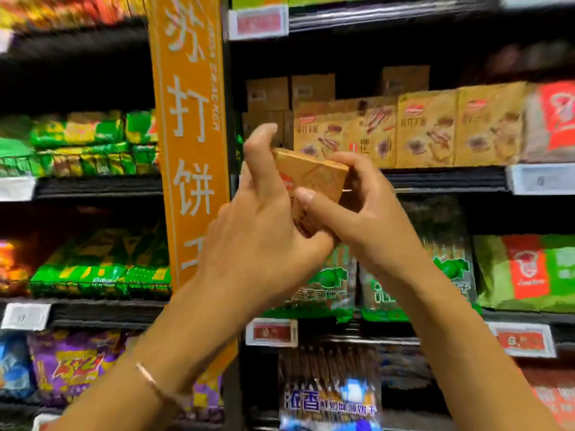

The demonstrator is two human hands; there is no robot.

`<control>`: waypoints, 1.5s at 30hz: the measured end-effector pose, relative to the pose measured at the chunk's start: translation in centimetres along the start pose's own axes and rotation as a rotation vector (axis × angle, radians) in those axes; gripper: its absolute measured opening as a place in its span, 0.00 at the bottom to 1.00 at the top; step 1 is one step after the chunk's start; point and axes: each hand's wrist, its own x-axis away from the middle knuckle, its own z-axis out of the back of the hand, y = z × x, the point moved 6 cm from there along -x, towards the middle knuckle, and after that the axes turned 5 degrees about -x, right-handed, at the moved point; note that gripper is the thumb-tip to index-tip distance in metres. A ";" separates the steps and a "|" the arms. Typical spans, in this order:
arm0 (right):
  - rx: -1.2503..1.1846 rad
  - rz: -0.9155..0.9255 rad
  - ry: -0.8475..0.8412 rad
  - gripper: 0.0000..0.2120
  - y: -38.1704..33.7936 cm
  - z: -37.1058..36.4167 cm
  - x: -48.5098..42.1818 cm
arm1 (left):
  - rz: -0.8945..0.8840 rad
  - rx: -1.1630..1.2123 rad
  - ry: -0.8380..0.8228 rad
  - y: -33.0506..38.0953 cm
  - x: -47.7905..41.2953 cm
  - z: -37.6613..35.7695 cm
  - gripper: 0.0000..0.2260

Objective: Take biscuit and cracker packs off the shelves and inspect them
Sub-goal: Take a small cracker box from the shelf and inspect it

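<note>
A tan biscuit box (314,177) is being held mid-air in front of the shelves, left hand (258,234) gripping its 8 o'clock corner, right hand (364,213) curling fingers (343,159) round its 4 o'clock edge, matching tan packs (429,126) sitting on the shelf (445,178) at 1 o'clock.

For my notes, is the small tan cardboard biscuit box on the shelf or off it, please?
Off: the left hand and right hand grip the tan box midair.

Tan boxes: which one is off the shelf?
The box gripped by the left hand and right hand, tilted; the other boxes stand on the shelf.
</note>
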 end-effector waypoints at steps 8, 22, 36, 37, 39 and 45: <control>0.244 0.171 0.201 0.13 -1.2 3.2 -11.6 | 0.054 -0.022 0.126 0.2 -12.4 0.7 0.38; 1.225 0.165 0.073 0.25 1.9 2.1 -16.8 | 0.016 -0.806 0.195 -2.7 -17.8 -2.0 0.40; 1.193 0.156 -0.008 0.24 1.0 2.4 -16.4 | -0.152 -0.866 0.197 -4.7 -16.7 -3.2 0.25; 1.192 0.156 -0.009 0.25 0.9 2.5 -16.4 | -0.158 -0.860 0.187 -4.9 -16.5 -3.4 0.25; 1.185 0.154 -0.014 0.26 0.8 2.5 -16.3 | -0.152 -0.859 0.185 -4.8 -16.2 -3.6 0.25; 1.128 0.167 -0.010 0.27 0.5 2.8 -16.2 | -0.184 -0.939 0.158 -4.7 -15.6 -4.0 0.26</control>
